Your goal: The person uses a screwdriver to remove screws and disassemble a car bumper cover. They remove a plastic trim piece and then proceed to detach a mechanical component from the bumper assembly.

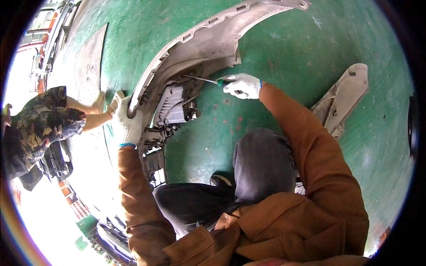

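A long, curved grey car bumper cover (208, 44) arcs over the green floor, its inner side facing me. My left hand (126, 124), in a white knit glove, is closed around its left edge. In my gloved right hand (243, 86) is a screwdriver (204, 80) with a green handle and a thin metal shaft. The shaft points left, its tip at the bumper's inner side just above a grey ribbed housing (173, 104). Whether the tip touches a fastener is too small to tell. Dark brackets and wiring (159, 135) sit below the housing.
Close by my left hand is another person in camouflage clothing (49, 115), with bare limbs beside the bumper. A loose pale panel (344, 97) lies on the floor to the right. A flat board (88, 62) lies at the far left. My bent knee (264, 159) is below the screwdriver.
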`<state>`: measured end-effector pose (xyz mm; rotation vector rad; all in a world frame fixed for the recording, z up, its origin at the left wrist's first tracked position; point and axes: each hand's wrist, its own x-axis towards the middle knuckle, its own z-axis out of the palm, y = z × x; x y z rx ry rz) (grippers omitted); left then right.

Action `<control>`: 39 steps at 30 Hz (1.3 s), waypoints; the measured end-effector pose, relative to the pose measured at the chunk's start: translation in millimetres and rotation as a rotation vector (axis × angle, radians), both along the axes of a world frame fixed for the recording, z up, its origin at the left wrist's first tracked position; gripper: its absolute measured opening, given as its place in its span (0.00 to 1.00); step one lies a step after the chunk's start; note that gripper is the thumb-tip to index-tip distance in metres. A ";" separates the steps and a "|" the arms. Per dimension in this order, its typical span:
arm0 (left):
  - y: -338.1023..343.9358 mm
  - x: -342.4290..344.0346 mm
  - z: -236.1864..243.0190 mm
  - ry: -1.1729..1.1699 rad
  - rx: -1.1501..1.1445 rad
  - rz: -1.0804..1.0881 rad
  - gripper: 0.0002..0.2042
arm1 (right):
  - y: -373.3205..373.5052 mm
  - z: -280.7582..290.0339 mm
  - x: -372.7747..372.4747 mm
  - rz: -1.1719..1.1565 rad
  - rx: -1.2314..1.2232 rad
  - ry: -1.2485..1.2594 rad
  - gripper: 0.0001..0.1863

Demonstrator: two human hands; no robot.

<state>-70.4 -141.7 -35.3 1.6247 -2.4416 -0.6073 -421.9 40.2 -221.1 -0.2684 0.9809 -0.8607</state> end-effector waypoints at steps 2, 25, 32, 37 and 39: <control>0.6 -8.2 1.2 0.013 -0.003 -0.015 0.26 | 7.3 -19.2 -3.0 -0.011 -0.002 -0.092 0.14; -2.1 -3.4 -2.6 -0.017 -0.036 0.008 0.19 | -8.7 113.0 11.5 0.620 -0.545 1.667 0.26; 0.5 -1.7 -1.1 0.035 -0.014 0.016 0.20 | -14.7 120.0 20.2 0.694 -0.681 1.813 0.28; -0.7 -4.2 1.1 0.075 0.020 0.005 0.20 | -29.5 135.9 30.7 0.786 -0.632 1.765 0.30; 0.0 -6.2 4.3 0.065 0.023 0.003 0.20 | -38.2 133.6 37.1 0.789 -0.600 1.738 0.30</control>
